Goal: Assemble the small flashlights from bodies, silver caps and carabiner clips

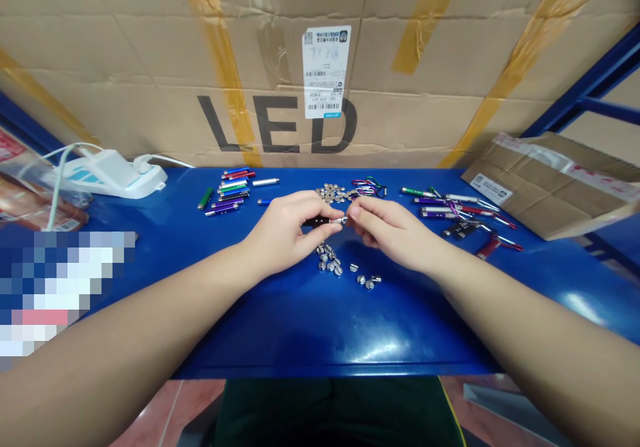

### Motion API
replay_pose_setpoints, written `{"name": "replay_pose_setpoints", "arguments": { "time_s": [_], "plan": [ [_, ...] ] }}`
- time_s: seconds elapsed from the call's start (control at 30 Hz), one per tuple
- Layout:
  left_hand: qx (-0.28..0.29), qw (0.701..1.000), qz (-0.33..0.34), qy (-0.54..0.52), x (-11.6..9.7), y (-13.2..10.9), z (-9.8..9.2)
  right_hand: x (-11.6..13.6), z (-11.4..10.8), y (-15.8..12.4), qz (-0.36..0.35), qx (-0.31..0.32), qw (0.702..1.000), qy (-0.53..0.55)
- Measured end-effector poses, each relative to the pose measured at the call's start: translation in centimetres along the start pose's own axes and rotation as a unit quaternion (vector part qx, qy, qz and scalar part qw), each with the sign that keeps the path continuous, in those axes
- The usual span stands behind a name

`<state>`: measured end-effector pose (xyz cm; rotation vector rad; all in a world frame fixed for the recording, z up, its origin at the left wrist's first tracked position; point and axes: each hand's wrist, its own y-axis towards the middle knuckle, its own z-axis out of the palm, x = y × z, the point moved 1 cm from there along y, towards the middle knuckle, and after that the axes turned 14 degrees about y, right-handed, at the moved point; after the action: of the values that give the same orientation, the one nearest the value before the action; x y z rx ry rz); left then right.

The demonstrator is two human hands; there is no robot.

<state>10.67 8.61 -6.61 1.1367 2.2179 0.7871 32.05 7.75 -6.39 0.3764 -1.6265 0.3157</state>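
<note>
My left hand (285, 233) is closed around a small black penlight tube (318, 221), its silver end pointing right. Close against that end, the fingertips of my right hand (393, 230) are pinched together; whatever they hold is hidden. Small silver end caps (330, 263) lie loose on the table just below my hands. Behind my fingers sits a cluster of round button cells (335, 192), beside a few coloured carabiner clips (369, 187).
Coloured penlight tubes (233, 190) lie at the left on the blue table (310, 327). Several penlights with clips (455, 213) are at the right, near a cardboard box (555, 187). A white power strip (115, 173) stands back left. A large LED carton (150, 100) walls the rear.
</note>
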Motion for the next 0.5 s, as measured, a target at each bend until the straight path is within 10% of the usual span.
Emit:
{"name": "replay_pose_setpoints", "arguments": {
  "time_s": [0.3,0.43,0.5],
  "plan": [
    [0.035,0.996,-0.062,-0.056,-0.1,0.0,0.1,0.7,-0.2,-0.5,-0.183,0.033,0.949,-0.255],
    [0.020,0.999,0.004,-0.031,0.0,0.0,0.2,0.2,0.6,-0.2,0.005,0.050,0.999,0.005],
    [0.014,0.998,0.057,-0.007,-0.1,0.0,0.1,0.0,1.1,-0.1,0.133,0.070,0.968,0.198]
  ]
}}
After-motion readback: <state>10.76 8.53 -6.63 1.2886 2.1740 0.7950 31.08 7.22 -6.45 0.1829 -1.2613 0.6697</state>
